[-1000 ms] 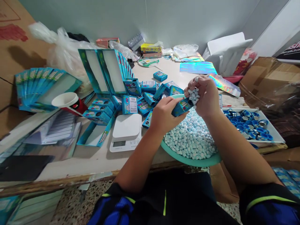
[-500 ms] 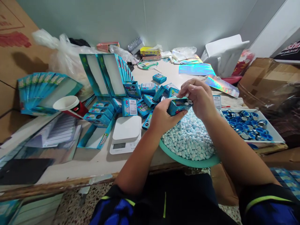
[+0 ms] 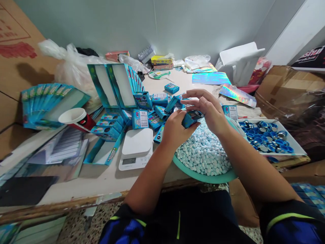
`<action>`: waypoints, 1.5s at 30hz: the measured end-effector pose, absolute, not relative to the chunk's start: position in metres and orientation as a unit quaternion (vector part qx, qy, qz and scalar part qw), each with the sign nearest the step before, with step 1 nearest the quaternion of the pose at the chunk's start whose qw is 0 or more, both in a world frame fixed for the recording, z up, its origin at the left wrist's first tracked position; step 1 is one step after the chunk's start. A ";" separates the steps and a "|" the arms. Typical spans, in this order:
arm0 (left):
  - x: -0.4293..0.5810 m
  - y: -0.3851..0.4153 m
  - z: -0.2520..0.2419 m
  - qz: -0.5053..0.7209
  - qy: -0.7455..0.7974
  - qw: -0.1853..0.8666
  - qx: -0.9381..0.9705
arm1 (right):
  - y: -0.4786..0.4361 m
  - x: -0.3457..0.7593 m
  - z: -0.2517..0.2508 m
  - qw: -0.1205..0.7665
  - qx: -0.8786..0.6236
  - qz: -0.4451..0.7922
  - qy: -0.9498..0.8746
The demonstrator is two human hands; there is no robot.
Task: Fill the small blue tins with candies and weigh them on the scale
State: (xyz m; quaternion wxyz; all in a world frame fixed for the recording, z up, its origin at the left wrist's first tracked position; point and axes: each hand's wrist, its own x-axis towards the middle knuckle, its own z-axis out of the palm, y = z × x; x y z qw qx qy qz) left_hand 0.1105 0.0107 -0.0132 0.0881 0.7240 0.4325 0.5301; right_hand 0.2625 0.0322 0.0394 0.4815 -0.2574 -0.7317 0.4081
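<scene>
My left hand (image 3: 174, 127) grips a small turquoise candy box (image 3: 192, 119) above a wide teal basin (image 3: 210, 177) heaped with pale blue candies. My right hand (image 3: 206, 109) lies palm down over the box, its fingers spread, touching the box's top end and holding no candies that I can see. The box's opening is hidden beneath that hand. Several similar boxes (image 3: 149, 117) lie in a jumble just left of my hands. A white digital kitchen scale (image 3: 136, 145) stands next to them.
A white tray (image 3: 286, 153) of blue and silver caps sits to the right, beyond a holographic pouch (image 3: 237, 95). On the left are open display boxes (image 3: 111, 84), flat box blanks (image 3: 48, 105), a paper cup (image 3: 75, 119) and plastic bags (image 3: 76, 69).
The candies once held in my right hand no longer show. That hand has opened and now lies flat over the box, while the left hand and box have dropped slightly toward the basin.
</scene>
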 end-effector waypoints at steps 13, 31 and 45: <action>0.108 0.012 -0.013 0.616 0.464 0.122 0.626 | 0.052 0.263 0.037 0.525 -0.374 0.352 -0.678; 0.109 0.014 -0.013 0.656 0.444 0.110 0.600 | 0.079 0.262 0.012 0.414 -0.458 0.434 -0.656; -0.103 -0.014 -0.012 0.405 0.558 0.328 0.645 | 0.063 0.267 0.018 -0.048 -0.474 0.254 -0.841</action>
